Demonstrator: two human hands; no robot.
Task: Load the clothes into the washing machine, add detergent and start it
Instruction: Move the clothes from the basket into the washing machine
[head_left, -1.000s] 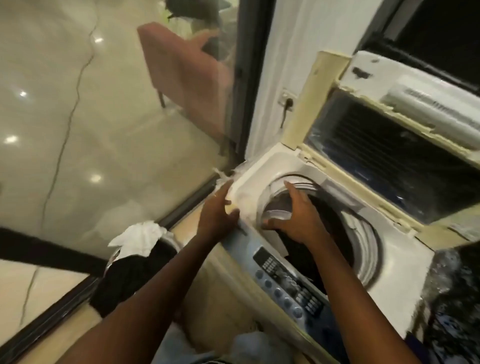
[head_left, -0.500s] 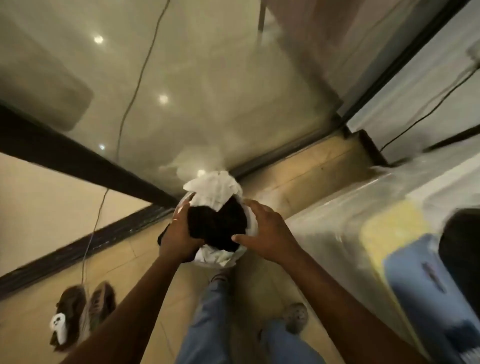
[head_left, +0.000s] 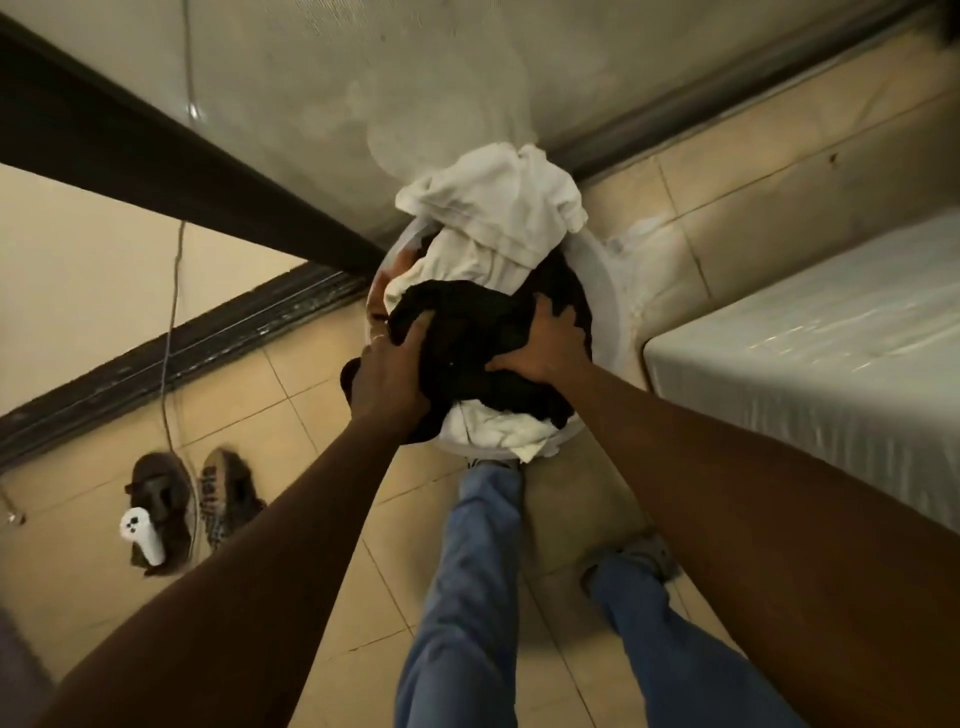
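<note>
In the middle of the frame, a white laundry basket (head_left: 608, 291) stands on the tiled floor (head_left: 322, 499), heaped with clothes. Both of the person's hands are down in the heap. The left hand (head_left: 389, 382) has its grip closed around the left edge of a black garment (head_left: 467, 338), fingers curled into the cloth with the thumb over the top. The right hand (head_left: 548, 345) lies on the right part of the same black garment, fingers spread and bent, pressing down and bunching the fabric; its grip is partly closed on the cloth rather than fully fisted. A white garment (head_left: 498, 208) is piled at the far side of the basket, toward the upper middle of the frame, and more white cloth (head_left: 498, 431) spills over the near rim under the black one. At the right edge of the frame, the pale side of the washing machine (head_left: 810, 364) stands just beside the basket. At the lower left, 2 dark shoes (head_left: 228, 493) sit on the floor with a small white controller (head_left: 141, 535) lying on 1 of them. The person's legs in blue jeans (head_left: 467, 597) fill the lower middle.
</note>
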